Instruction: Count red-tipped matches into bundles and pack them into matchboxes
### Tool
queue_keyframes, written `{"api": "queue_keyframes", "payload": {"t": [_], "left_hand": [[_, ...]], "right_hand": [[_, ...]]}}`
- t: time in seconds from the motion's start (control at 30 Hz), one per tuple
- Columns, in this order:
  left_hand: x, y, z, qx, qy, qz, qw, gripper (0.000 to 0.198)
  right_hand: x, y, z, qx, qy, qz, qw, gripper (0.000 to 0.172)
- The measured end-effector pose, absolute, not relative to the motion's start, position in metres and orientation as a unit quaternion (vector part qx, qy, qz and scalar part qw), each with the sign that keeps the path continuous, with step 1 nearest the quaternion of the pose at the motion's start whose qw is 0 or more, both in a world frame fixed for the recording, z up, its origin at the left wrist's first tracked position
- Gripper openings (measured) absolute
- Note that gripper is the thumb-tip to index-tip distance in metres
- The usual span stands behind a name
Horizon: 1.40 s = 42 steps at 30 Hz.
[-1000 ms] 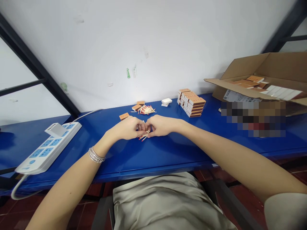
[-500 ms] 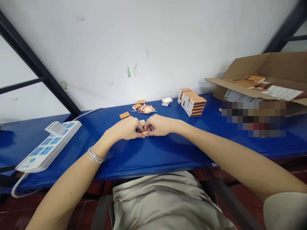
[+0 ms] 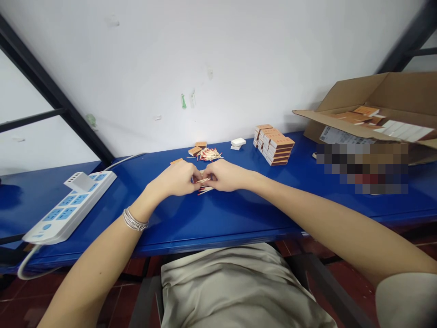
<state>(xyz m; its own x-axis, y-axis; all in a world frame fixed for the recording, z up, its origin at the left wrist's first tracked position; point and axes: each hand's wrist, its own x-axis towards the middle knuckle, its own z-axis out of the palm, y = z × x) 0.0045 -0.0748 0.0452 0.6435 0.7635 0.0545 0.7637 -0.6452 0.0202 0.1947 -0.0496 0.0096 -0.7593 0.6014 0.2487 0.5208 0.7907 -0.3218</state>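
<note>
My left hand [image 3: 183,177] and my right hand [image 3: 223,175] meet over the blue tabletop, fingertips pinched together on a few matches [image 3: 202,181]. Just below the fingers several red-tipped matches [image 3: 205,189] lie on the table. Something pale, partly hidden by the fingers, sits right behind them. Beyond the hands is a heap of loose matches [image 3: 210,155], with brown matchboxes [image 3: 195,151] beside it. Another matchbox [image 3: 176,161] is half covered by my left hand.
White matchbox trays [image 3: 238,142] lie near the wall, left of a stack of matchboxes [image 3: 275,145]. An open cardboard box [image 3: 348,130] holding more matchboxes stands at the right. A white power strip [image 3: 71,209] lies at the left. A blurred patch covers part of the right side.
Both hands have shifted slightly away from me, still pinching matches. Several matches now show on the table below the fingers.
</note>
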Motion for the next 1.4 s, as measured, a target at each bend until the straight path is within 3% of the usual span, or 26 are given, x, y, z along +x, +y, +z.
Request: {"api": "queue_keyframes", "payload": {"t": [0.7, 1.17, 1.4], "left_hand": [[-0.009, -0.046, 0.05, -0.881, -0.446, -0.148, 0.057, 0.025], [-0.012, -0.035, 0.041, -0.877, -0.46, -0.138, 0.007, 0.028], [-0.011, -0.032, 0.034, -0.888, -0.449, -0.102, -0.015, 0.024]], "right_hand": [[0.184, -0.005, 0.004, -0.31, -0.87, 0.144, 0.355, 0.017], [0.177, 0.0, -0.012, -0.373, -0.823, 0.205, 0.376, 0.022], [0.18, 0.001, -0.013, -0.331, -0.869, 0.165, 0.329, 0.019]]}}
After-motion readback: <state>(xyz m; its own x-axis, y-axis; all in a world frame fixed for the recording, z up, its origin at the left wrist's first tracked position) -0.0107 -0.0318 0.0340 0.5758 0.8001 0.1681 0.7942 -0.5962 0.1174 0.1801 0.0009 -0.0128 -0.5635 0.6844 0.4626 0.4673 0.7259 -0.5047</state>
